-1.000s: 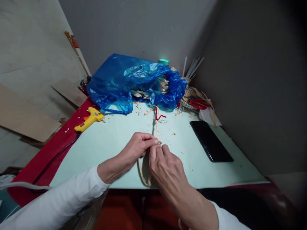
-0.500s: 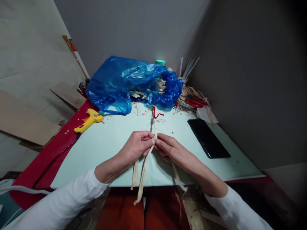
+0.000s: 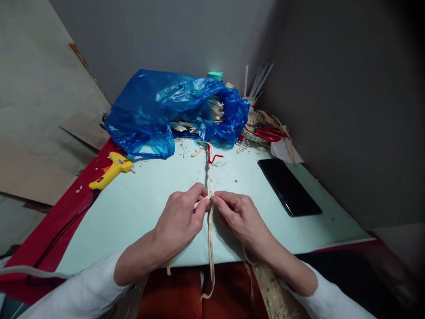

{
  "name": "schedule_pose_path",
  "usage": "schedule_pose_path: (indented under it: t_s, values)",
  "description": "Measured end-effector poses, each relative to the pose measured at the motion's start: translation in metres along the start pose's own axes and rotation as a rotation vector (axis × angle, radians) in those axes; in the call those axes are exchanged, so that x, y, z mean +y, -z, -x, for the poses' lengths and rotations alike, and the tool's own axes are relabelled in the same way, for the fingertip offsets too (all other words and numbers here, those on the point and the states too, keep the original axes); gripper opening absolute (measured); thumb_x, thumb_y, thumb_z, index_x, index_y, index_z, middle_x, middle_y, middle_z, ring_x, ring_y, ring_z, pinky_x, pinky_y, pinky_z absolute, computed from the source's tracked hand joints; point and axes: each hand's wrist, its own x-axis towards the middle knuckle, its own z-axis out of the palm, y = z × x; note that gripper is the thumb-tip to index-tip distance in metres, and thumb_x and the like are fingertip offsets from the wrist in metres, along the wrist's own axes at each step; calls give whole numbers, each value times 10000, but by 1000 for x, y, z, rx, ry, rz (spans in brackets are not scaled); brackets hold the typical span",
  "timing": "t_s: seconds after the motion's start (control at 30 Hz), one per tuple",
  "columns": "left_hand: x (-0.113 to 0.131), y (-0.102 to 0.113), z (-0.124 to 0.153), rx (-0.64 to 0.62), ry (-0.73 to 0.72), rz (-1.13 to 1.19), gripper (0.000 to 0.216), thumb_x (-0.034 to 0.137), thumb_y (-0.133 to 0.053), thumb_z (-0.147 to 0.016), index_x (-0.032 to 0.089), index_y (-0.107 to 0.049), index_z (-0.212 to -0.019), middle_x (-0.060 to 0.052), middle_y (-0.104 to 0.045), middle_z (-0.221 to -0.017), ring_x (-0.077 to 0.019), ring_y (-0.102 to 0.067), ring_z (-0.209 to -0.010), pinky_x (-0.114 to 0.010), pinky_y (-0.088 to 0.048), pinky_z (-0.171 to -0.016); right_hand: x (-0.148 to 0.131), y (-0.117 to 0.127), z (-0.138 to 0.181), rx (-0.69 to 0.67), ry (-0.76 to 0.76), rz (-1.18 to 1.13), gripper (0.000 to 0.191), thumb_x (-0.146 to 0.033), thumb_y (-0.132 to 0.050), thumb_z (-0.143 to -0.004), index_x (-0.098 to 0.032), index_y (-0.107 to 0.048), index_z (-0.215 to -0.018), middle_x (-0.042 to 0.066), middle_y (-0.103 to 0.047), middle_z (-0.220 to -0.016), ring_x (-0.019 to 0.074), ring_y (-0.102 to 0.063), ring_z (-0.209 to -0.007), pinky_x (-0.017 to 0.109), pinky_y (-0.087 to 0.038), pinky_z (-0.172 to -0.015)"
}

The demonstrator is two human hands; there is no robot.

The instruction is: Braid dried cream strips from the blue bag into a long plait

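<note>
A narrow braid point(image 3: 210, 176) of pale flat fibre strips runs away from me along the pale green board. Red cord point(image 3: 212, 160) is tied round its far end. My left hand point(image 3: 186, 212) pinches a strip at the braid's lower end. Facing it, my right hand point(image 3: 244, 217) pinches the braid at the same spot, thumb and forefinger nearly touching the left fingertips. One loose strip point(image 3: 210, 248) hangs down between the hands over the board's near edge. Other strip ends poke out below each hand; their upper parts are hidden by the palms.
A blue plastic bag point(image 3: 139, 110) holding pale strips lies at the back. A yellow glue gun point(image 3: 111, 170) rests at left, its cord trailing over red cloth point(image 3: 63, 235). At right are a black phone point(image 3: 288, 188), red-handled scissors point(image 3: 270, 134) and a woven basket point(image 3: 255, 118).
The left-hand strip has been drawn sideways to the left, while another now hangs straight down the middle. Both hands stay pinched at the braid. The view has shifted slightly.
</note>
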Motion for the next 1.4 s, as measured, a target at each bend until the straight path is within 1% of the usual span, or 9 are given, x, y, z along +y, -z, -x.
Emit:
schedule_pose_path:
  t_s: [0.13, 0.33, 0.57, 0.7, 0.87, 0.93, 1.03, 1.23, 1.4]
  values:
    - [-6, -7, 5, 127, -226, -297, 188, 215, -451, -899, 186, -562, -751, -7, -596, -617, -121, -483, -520, -273, -317, -550, -1, 0, 2, 1, 4, -52, 385, -337, -416, -958, -175, -522, -625, -18, -553, -585, 104, -454, -558, 233, -335, -580]
    - [-6, -19, 10, 301, -651, -624, 196, 99, -467, -856, 146, -622, -746, -27, -568, -570, -142, -477, -484, -296, -320, -496, -3, 3, 1, -25, -8, -41, 390, -312, -409, -954, -179, -452, -590, -32, -477, -556, 103, -418, -549, 237, -320, -555]
    - [1, -32, 17, 321, -776, -681, 198, 8, -485, -790, 111, -632, -707, -42, -533, -528, -162, -473, -466, -313, -323, -469, -4, 5, -4, -140, -93, -374, 327, -375, -475, -920, -137, -659, -791, 52, -652, -775, 177, -597, -793, 283, -447, -758]
    - [4, -20, 16, 194, -648, -366, 166, 205, -540, -866, 140, -649, -760, -62, -617, -625, -166, -540, -563, -306, -387, -546, -2, 6, -4, -92, -124, -419, 306, -402, -526, -888, -136, -644, -792, -3, -557, -649, 120, -491, -607, 236, -390, -594]
    - [4, 0, 2, 222, -118, 165, 146, 253, -501, -898, 182, -621, -854, -47, -658, -808, -169, -573, -748, -309, -436, -712, 1, 8, 0, -89, -40, -356, 374, -405, -466, -937, -158, -549, -669, -19, -492, -638, 97, -407, -592, 213, -325, -564]
    - [0, -1, -5, 55, 63, 459, 119, 274, -504, -890, 181, -576, -911, -37, -640, -837, -165, -582, -789, -300, -446, -739, 2, 8, 0, -114, -22, -361, 384, -416, -433, -956, -167, -526, -679, -15, -496, -659, 101, -422, -611, 215, -341, -590]
    - [-5, -8, -12, -266, 146, 852, 121, 278, -508, -883, 161, -542, -879, -12, -590, -734, -120, -544, -676, -250, -425, -657, 4, 8, 0, -178, 11, -400, 359, -413, -399, -973, -176, -510, -727, -4, -521, -700, 118, -478, -669, 237, -393, -680]
    - [-5, -8, -14, -364, 308, 1051, 133, 275, -552, -871, 150, -509, -872, -18, -593, -677, -29, -270, -458, -186, -163, -434, 2, 9, 2, -197, 54, -216, 282, -373, -368, -991, -189, -522, -843, -7, -528, -739, 136, -512, -737, 251, -407, -738]
    - [-4, -4, -13, -367, 401, 1119, 153, 239, -584, -835, 157, -501, -934, 20, -538, -573, -23, -239, -421, -188, -89, -404, 1, 4, 7, -144, 87, -34, 214, -326, -326, -1002, -194, -492, -974, -21, -554, -716, 131, -519, -672, 254, -387, -680]
